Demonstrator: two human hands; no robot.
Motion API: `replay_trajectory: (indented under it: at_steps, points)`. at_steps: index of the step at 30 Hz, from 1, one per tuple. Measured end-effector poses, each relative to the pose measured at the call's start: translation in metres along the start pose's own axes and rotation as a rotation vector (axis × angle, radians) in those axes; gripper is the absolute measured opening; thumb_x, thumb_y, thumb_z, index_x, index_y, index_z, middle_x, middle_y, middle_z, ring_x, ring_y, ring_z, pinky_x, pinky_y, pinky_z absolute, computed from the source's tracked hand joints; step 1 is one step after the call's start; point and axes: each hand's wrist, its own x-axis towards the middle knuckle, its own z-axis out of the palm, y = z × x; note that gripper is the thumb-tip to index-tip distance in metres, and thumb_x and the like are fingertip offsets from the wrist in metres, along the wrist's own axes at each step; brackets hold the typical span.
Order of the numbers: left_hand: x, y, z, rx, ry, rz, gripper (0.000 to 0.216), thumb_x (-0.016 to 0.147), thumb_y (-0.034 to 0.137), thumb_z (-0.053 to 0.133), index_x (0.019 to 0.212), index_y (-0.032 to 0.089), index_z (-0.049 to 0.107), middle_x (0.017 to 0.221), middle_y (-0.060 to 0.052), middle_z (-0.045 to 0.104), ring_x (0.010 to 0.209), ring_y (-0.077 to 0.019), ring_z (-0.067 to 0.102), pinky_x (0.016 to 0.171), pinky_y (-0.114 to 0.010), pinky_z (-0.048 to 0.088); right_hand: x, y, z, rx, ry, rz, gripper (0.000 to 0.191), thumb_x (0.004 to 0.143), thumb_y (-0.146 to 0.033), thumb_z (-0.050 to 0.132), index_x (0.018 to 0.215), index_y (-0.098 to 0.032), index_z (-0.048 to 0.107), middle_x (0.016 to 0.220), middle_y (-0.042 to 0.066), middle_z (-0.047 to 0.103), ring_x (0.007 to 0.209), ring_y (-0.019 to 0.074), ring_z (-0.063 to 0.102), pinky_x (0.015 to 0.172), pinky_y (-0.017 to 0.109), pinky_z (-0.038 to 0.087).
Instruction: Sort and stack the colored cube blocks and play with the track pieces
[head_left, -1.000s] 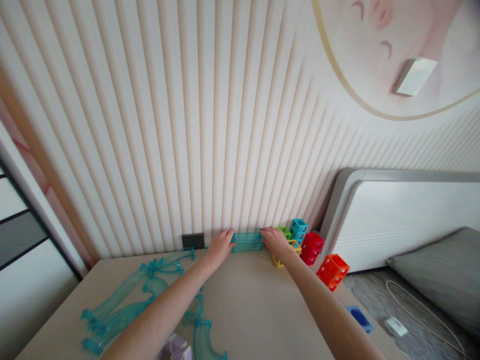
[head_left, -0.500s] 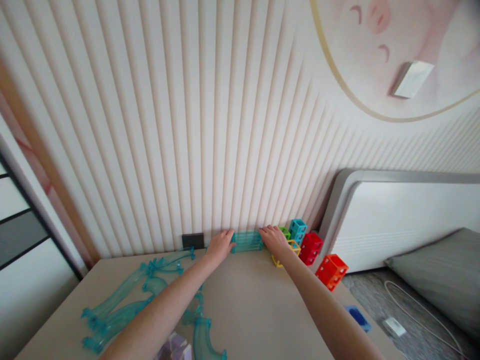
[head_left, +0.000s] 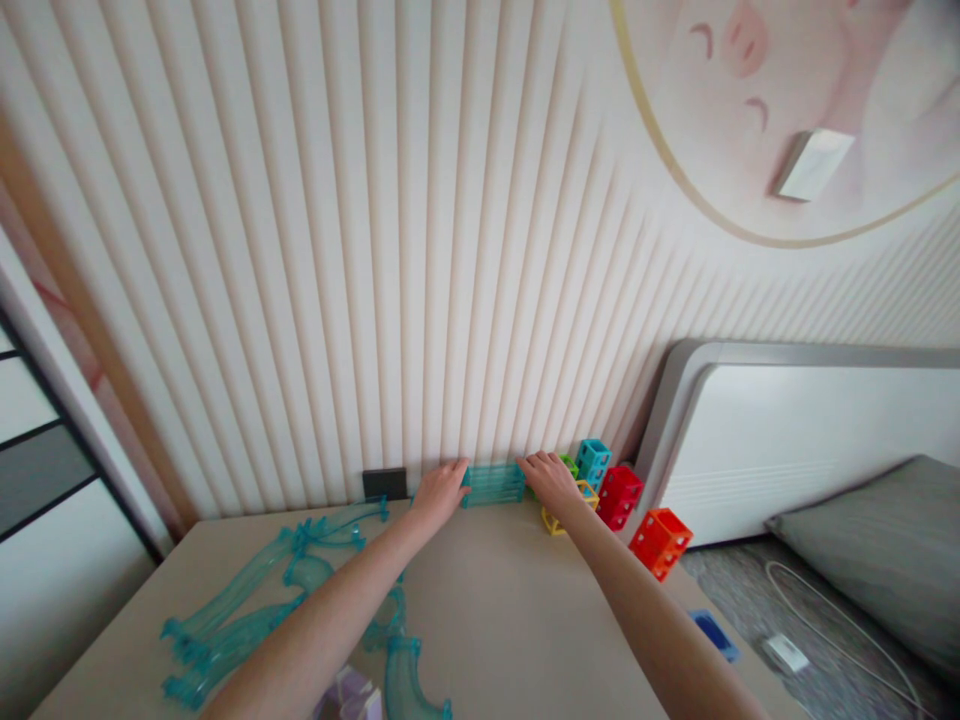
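I see left hand (head_left: 439, 492) and right hand (head_left: 550, 480) clasping the teal track piece (head_left: 493, 484) at its ends, fingers (head_left: 452, 472) curled on it (a positioning step, I'd say). Cube blocks (head_left: 619, 495) sit just right of it.

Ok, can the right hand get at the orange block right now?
Probably yes: the orange block sits uncovered right of the right hand, nothing on top. That hand holds the teal track piece, though, so it must let go first.

Clear teal track piece (head_left: 493, 484), flat, lengthwise vs. wall, table's far edge.
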Motion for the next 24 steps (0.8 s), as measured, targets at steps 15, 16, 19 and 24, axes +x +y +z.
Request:
replay_trajectory:
  at_steps: [15,16,19,24]
  points:
    - [-0.019,-0.004,-0.021,0.027,0.06,0.032,0.038,0.096,0.027,0.055,0.133,0.022,0.051,0.117,-0.011,0.069,0.105,-0.0253,0.068,0.09,-0.035,0.051,-0.06,-0.049,-0.006,0.367,0.261,0.106,0.029,0.101,-0.02,0.044,0.115,-0.021,0.068,0.116,0.011,0.071,0.109,0.0243,0.062,0.098,0.037,0.046]
    - [-0.025,-0.008,-0.026,0.023,0.077,0.036,0.034,0.096,0.028,0.053,0.129,0.022,0.054,0.116,-0.011,0.07,0.105,-0.0252,0.068,0.091,-0.036,0.051,-0.07,-0.063,-0.002,0.447,0.276,0.093,0.028,0.1,-0.02,0.044,0.111,-0.021,0.07,0.112,0.01,0.072,0.105,0.0244,0.063,0.095,0.037,0.048]
    - [-0.051,-0.023,-0.042,0.01,0.138,0.032,0.024,0.098,0.027,0.049,0.118,0.022,0.06,0.115,-0.01,0.07,0.107,-0.0244,0.067,0.094,-0.036,0.05,-0.092,-0.105,0.01,0.599,0.22,0.067,0.026,0.097,-0.018,0.048,0.106,-0.022,0.072,0.11,0.01,0.073,0.105,0.0247,0.064,0.094,0.037,0.049]
    - [-0.115,-0.063,-0.064,-0.044,0.29,-0.05,0.031,0.098,0.024,0.043,0.127,0.021,0.055,0.116,-0.008,0.07,0.107,-0.021,0.066,0.096,-0.034,0.051,-0.093,-0.157,0.017,0.757,0.154,0.054,0.029,0.095,-0.015,0.048,0.108,-0.022,0.073,0.115,0.01,0.072,0.111,0.0238,0.063,0.1,0.035,0.047]
